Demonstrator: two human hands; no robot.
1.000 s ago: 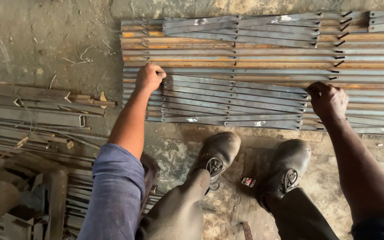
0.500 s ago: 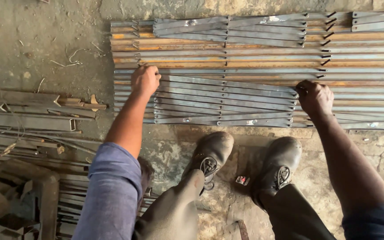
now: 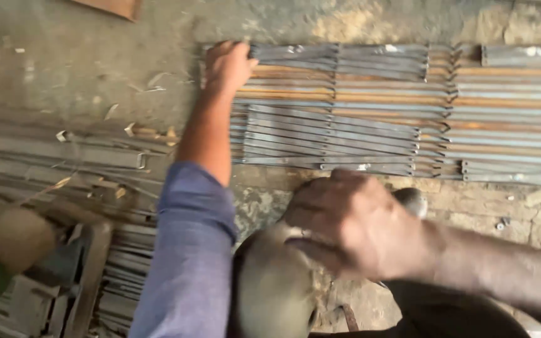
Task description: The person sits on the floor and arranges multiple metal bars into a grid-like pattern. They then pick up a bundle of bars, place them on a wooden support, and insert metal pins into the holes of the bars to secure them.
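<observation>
Right hand (image 3: 355, 228) blurred, hides shoe; left hand (image 3: 226, 62) on metal strips (image 3: 345, 106).

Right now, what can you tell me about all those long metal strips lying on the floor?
The metal strips are long, flat, thin bars, grey steel with some rusty orange ones mixed in. They lie side by side in neat rows on the concrete floor, with notched ends lined up. The left hand rests on their far left corner. The right hand is off them, on the knee.

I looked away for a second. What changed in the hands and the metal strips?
The left hand moved up to the far end of the strips. The right hand left the strips and now rests by the knee. The strips stayed in their rows.
</observation>
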